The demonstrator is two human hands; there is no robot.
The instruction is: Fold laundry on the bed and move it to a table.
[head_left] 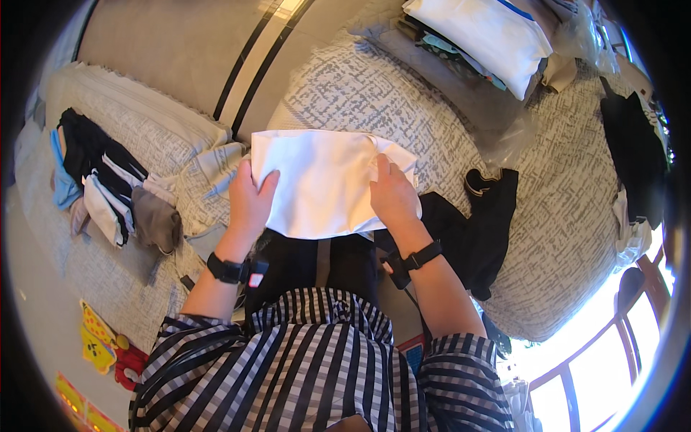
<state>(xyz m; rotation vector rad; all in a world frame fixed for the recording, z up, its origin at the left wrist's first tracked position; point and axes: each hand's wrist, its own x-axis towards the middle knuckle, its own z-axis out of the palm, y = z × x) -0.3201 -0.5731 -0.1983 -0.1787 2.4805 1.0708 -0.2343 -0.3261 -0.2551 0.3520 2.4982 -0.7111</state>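
A folded white garment [324, 183] is stretched between my two hands, above my lap. My left hand [252, 196] grips its left edge, thumb on top and fingers curled behind the cloth. At the right side, my right hand [392, 191] pinches the cloth near its upper right corner. Some of the fingers are hidden under the fabric. Just right of my right hand, a black garment [486, 230] with a light-edged opening lies on the patterned sofa cover [554, 223].
Folded clothes, a white one [489, 39] on top, are stacked at the far right. A loose clothes pile [115, 183] lies on the left sofa. Another black garment [632, 147] is at the right edge, near a bright railed window [597, 360]. Colourful cutouts [101, 342] lie at lower left.
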